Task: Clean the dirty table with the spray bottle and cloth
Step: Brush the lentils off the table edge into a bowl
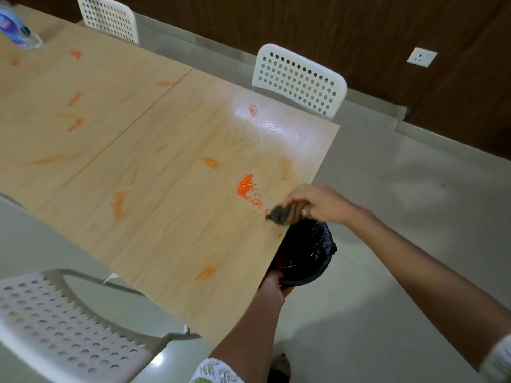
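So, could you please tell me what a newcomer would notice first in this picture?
Probably the bright orange pile of small grains near the right edge of the light wooden table, with orange smears scattered across it. Next, the right hand holding a dark brown cloth above the black-lined bin, which the left hand grips.

I looked down on a room with a pale grey tiled floor that carried soft patches of reflected light. Dark brown wood panelling lined the far wall, with a white wall socket set into it. Three white perforated plastic chairs were in my view: one at the far left, one at the far side, and one close at lower left. A light skirting strip ran below the panelling.
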